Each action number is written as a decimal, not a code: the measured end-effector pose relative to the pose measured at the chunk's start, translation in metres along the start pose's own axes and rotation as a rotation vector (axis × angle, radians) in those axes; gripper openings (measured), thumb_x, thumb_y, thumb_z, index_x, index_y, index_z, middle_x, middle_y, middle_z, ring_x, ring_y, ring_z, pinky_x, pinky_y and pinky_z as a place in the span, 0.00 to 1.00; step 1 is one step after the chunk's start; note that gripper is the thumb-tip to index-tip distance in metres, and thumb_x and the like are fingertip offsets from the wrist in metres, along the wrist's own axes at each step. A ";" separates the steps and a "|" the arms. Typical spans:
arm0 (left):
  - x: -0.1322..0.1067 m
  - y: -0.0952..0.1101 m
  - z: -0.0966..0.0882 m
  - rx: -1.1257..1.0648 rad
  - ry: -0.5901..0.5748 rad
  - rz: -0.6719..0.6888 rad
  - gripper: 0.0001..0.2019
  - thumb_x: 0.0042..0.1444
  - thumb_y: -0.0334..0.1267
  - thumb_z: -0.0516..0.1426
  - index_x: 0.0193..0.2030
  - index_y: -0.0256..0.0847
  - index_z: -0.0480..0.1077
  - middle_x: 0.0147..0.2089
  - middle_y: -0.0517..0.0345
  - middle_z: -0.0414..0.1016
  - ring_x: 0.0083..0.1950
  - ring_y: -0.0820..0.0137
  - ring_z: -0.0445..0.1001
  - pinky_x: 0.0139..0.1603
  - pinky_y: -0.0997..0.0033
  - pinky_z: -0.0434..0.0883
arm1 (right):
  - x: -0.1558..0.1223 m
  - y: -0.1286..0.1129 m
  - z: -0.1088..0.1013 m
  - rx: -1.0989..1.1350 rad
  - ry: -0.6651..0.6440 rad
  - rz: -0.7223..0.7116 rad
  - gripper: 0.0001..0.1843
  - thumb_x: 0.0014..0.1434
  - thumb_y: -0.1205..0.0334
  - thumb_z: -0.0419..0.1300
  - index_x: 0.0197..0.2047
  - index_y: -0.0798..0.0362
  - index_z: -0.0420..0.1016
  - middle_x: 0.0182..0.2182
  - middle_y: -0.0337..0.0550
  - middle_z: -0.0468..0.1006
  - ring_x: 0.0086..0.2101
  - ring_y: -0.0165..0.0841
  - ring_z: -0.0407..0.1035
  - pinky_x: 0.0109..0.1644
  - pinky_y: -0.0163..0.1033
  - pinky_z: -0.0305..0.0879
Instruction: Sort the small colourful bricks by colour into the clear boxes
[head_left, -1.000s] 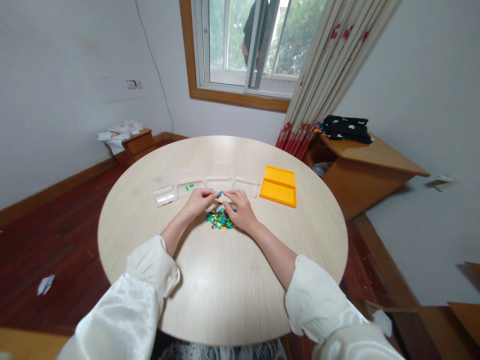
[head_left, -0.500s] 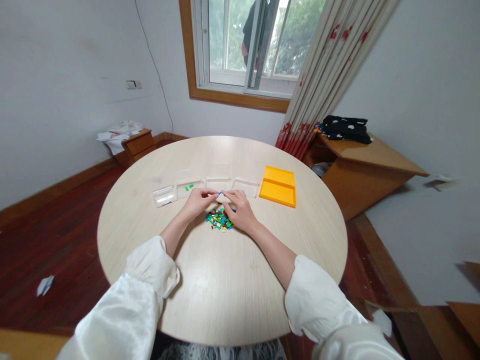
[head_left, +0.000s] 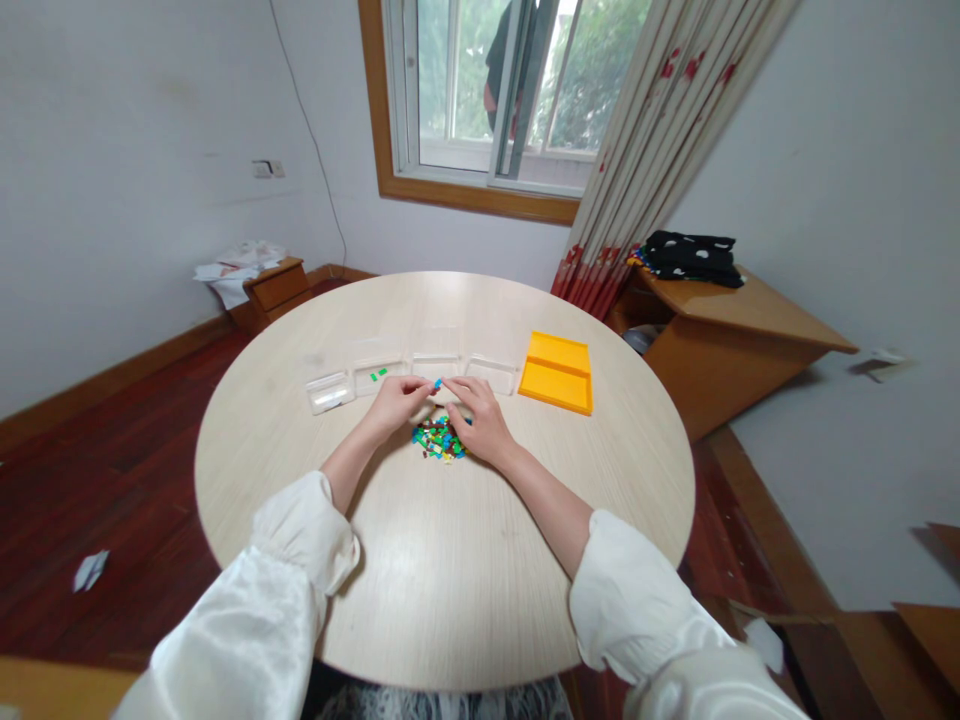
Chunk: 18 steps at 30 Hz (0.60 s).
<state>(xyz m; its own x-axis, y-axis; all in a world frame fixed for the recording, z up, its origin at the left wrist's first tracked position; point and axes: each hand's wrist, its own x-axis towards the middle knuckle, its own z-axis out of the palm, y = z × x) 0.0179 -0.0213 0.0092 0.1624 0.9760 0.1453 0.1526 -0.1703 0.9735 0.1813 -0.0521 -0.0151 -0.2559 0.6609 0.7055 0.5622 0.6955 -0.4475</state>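
Two bare hands come close together over the middle of a round, pale worktop [head_left: 450,560]. The left hand [head_left: 401,402] has its thumb and forefinger pinched on a small blue piece [head_left: 438,384]. The right hand [head_left: 484,422] has its forefinger extended to the other side of that piece, with its thumb lower down and apart from the finger; whether the fingertip touches the piece is too small to tell. Just below the fingers lies a loose pile [head_left: 437,438] of little pieces in green, blue, yellow, white and dark brown, its right edge partly covered by the right hand.

Beyond the hands, four clear boxes stand in a shallow arc. The leftmost box [head_left: 330,393] is near the left hand, and the box beside it holds two green pieces [head_left: 374,378]. At the right end of the row, an unfolded yellow case [head_left: 556,372] lies on the worktop, well apart from the right hand.

Both arms wear loose white sleeves [head_left: 300,560]. Behind the worktop, a patterned curtain [head_left: 652,120] hangs beside a window [head_left: 457,90], and a black cloth [head_left: 694,258] lies on a wooden cabinet [head_left: 735,330].
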 end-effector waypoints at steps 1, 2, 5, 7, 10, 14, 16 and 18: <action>0.000 0.000 0.000 0.004 -0.002 -0.001 0.16 0.38 0.50 0.62 0.24 0.36 0.76 0.27 0.52 0.77 0.29 0.69 0.70 0.34 0.69 0.66 | 0.000 0.000 0.000 0.008 -0.005 -0.008 0.22 0.57 0.68 0.53 0.56 0.48 0.68 0.47 0.48 0.72 0.48 0.38 0.63 0.54 0.50 0.62; 0.000 0.000 0.000 0.007 -0.005 -0.004 0.16 0.38 0.49 0.62 0.24 0.36 0.76 0.26 0.53 0.77 0.29 0.69 0.70 0.34 0.70 0.66 | 0.000 0.000 0.000 0.017 -0.010 -0.013 0.23 0.57 0.68 0.52 0.56 0.48 0.67 0.48 0.48 0.72 0.49 0.37 0.63 0.55 0.50 0.62; 0.000 0.001 0.001 0.009 -0.026 -0.010 0.15 0.39 0.48 0.62 0.24 0.36 0.76 0.24 0.55 0.76 0.28 0.70 0.68 0.32 0.70 0.65 | -0.001 0.001 0.001 0.039 -0.028 -0.021 0.23 0.57 0.68 0.53 0.56 0.48 0.67 0.49 0.48 0.72 0.51 0.37 0.62 0.57 0.51 0.61; -0.001 0.002 0.002 0.002 -0.035 -0.010 0.15 0.39 0.48 0.61 0.24 0.36 0.75 0.24 0.56 0.75 0.27 0.71 0.67 0.31 0.71 0.64 | -0.001 0.002 0.002 0.043 -0.037 -0.027 0.22 0.57 0.68 0.53 0.55 0.49 0.68 0.49 0.48 0.72 0.51 0.38 0.62 0.57 0.52 0.61; -0.002 0.003 0.002 -0.004 -0.036 -0.012 0.14 0.38 0.48 0.61 0.23 0.36 0.75 0.23 0.56 0.74 0.26 0.71 0.66 0.30 0.71 0.63 | -0.001 0.002 0.002 0.042 -0.034 -0.035 0.21 0.57 0.68 0.53 0.54 0.50 0.69 0.48 0.49 0.73 0.51 0.38 0.63 0.56 0.52 0.61; -0.002 0.005 0.002 0.015 -0.039 -0.026 0.14 0.37 0.48 0.60 0.22 0.37 0.74 0.21 0.58 0.72 0.26 0.71 0.65 0.29 0.71 0.61 | -0.001 0.002 0.001 0.029 -0.045 -0.018 0.22 0.57 0.68 0.53 0.55 0.49 0.69 0.47 0.49 0.73 0.49 0.39 0.63 0.55 0.53 0.62; -0.002 0.006 0.002 0.022 -0.040 -0.029 0.14 0.37 0.48 0.60 0.22 0.37 0.74 0.20 0.58 0.71 0.26 0.71 0.65 0.29 0.71 0.61 | -0.001 0.003 0.001 0.029 -0.051 -0.015 0.22 0.57 0.68 0.52 0.55 0.49 0.69 0.47 0.49 0.73 0.49 0.39 0.63 0.55 0.54 0.62; -0.002 0.006 0.002 0.022 -0.036 -0.027 0.14 0.37 0.48 0.59 0.22 0.37 0.73 0.19 0.59 0.70 0.26 0.71 0.65 0.29 0.71 0.61 | -0.001 0.003 0.002 0.034 -0.049 -0.018 0.22 0.58 0.68 0.52 0.55 0.49 0.69 0.47 0.49 0.73 0.49 0.39 0.63 0.55 0.54 0.62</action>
<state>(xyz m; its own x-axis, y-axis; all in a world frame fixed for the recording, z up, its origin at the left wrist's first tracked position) 0.0203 -0.0247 0.0143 0.1932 0.9747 0.1122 0.1788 -0.1474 0.9728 0.1820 -0.0502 -0.0180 -0.3042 0.6607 0.6862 0.5300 0.7160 -0.4544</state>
